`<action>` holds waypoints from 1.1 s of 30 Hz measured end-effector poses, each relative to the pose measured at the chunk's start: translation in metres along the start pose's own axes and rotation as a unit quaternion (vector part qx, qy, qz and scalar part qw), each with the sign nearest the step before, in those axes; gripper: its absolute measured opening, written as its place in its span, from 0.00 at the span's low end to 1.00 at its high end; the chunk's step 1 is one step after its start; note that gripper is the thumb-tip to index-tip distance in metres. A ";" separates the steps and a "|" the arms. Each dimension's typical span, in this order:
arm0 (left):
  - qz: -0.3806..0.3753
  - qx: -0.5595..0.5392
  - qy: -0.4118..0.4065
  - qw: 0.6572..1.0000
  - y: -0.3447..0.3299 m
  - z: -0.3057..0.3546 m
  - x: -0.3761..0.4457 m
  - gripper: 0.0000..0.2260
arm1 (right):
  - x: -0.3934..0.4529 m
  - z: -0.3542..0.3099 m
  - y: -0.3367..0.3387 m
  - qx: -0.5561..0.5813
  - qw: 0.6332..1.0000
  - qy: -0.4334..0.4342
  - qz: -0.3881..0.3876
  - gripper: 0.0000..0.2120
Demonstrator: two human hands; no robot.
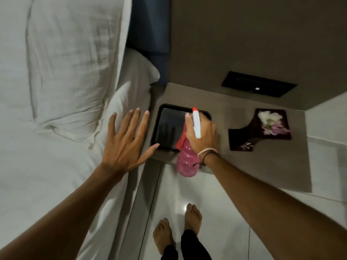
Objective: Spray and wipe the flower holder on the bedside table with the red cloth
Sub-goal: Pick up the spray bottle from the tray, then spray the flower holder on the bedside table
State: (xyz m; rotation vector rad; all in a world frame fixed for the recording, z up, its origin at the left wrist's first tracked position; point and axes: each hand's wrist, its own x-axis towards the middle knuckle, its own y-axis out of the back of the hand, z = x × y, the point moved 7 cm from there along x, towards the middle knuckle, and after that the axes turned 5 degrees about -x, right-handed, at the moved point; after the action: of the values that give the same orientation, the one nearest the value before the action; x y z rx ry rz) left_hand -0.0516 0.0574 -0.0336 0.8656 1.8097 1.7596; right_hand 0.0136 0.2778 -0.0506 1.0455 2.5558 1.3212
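Right hand (201, 134) clamped round pink spray bottle (186, 160) plus red cloth (181, 140), over black tray (161, 136). Left hand (124, 143) empty, fingers spread. Swing right of tray, aim nozzle at flower holder (260, 131), short squirt only.

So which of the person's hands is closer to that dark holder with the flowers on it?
The right hand. It is over the black tray beside the dark flower holder, gripping a pink spray bottle and red cloth. The open left hand is farther off, over the bed edge.
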 end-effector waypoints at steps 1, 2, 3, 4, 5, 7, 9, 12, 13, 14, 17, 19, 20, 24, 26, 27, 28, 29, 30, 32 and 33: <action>-0.003 -0.004 -0.005 1.000 -0.002 0.008 -0.001 0.41 | -0.017 0.010 0.007 -0.009 1.000 -0.011 0.007 0.16; -0.006 -0.008 -0.016 1.000 -0.003 0.022 -0.002 0.41 | -0.035 0.024 0.019 -0.023 0.999 -0.025 0.018 0.16; -0.006 -0.011 -0.027 1.000 -0.005 0.034 -0.003 0.41 | -0.054 0.038 0.028 -0.034 0.998 -0.038 0.025 0.17; -0.007 -0.013 -0.037 0.999 -0.007 0.044 -0.004 0.41 | -0.072 0.052 0.035 -0.041 0.997 -0.057 0.021 0.17; -0.009 -0.017 -0.051 0.999 -0.009 0.059 -0.005 0.41 | -0.092 0.070 0.045 -0.052 0.995 -0.083 0.014 0.17; -0.025 -0.025 -0.074 0.997 -0.013 0.085 -0.007 0.41 | -0.129 0.101 0.064 -0.085 0.987 -0.138 -0.002 0.18; -0.043 -0.027 -0.084 0.995 -0.015 0.106 -0.008 0.41 | -0.156 0.120 0.082 -0.104 0.982 -0.156 0.002 0.18; -0.062 -0.029 -0.109 0.992 -0.016 0.142 -0.009 0.41 | -0.177 0.139 0.115 -0.143 0.974 -0.175 0.025 0.17; -0.060 -0.029 -0.118 0.991 -0.016 0.151 -0.009 0.41 | -0.179 0.142 0.122 -0.160 0.971 -0.177 0.028 0.17; -0.060 -0.031 -0.124 0.990 -0.017 0.157 -0.008 0.41 | -0.179 0.145 0.126 -0.172 0.968 -0.177 0.031 0.18; -0.068 -0.038 -0.136 0.988 -0.021 0.173 -0.007 0.42 | -0.178 0.152 0.139 -0.194 0.965 -0.169 0.047 0.19; -0.071 -0.038 -0.138 0.987 -0.021 0.178 -0.007 0.42 | -0.172 0.154 0.144 -0.198 0.965 -0.164 0.051 0.21; -0.073 -0.039 -0.140 0.987 -0.020 0.179 -0.008 0.42 | -0.169 0.153 0.146 -0.199 0.965 -0.162 0.053 0.22; -0.071 -0.047 -0.136 0.987 -0.018 0.178 -0.011 0.43 | -0.165 0.151 0.149 -0.207 0.964 -0.156 0.061 0.22; -0.069 -0.045 -0.128 0.988 -0.017 0.175 -0.012 0.42 | -0.163 0.151 0.147 -0.206 0.966 -0.146 0.054 0.21; -0.066 -0.042 -0.126 0.989 -0.016 0.174 -0.013 0.42 | -0.161 0.151 0.145 -0.205 0.967 -0.140 0.053 0.21; -0.062 -0.040 -0.125 0.989 -0.016 0.173 -0.013 0.42 | -0.160 0.151 0.145 -0.201 0.968 -0.137 0.055 0.22; -0.059 -0.038 -0.123 0.990 -0.015 0.172 -0.013 0.42 | -0.159 0.151 0.144 -0.196 0.970 -0.134 0.058 0.23; -0.058 -0.036 -0.118 0.991 -0.015 0.170 -0.014 0.42 | -0.158 0.149 0.142 -0.192 0.971 -0.130 0.059 0.23; -0.062 -0.035 -0.107 0.992 -0.016 0.166 -0.015 0.42 | -0.159 0.148 0.138 -0.193 0.972 -0.122 0.058 0.22; -0.066 -0.035 -0.101 0.992 -0.016 0.164 -0.017 0.43 | -0.160 0.149 0.137 -0.194 0.972 -0.121 0.056 0.21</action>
State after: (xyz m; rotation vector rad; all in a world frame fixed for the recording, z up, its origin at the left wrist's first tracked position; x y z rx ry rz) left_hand 0.0753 0.1606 -0.0626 0.8436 1.6258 1.5829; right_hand 0.2628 0.3386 -0.0777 1.1932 1.9844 1.5296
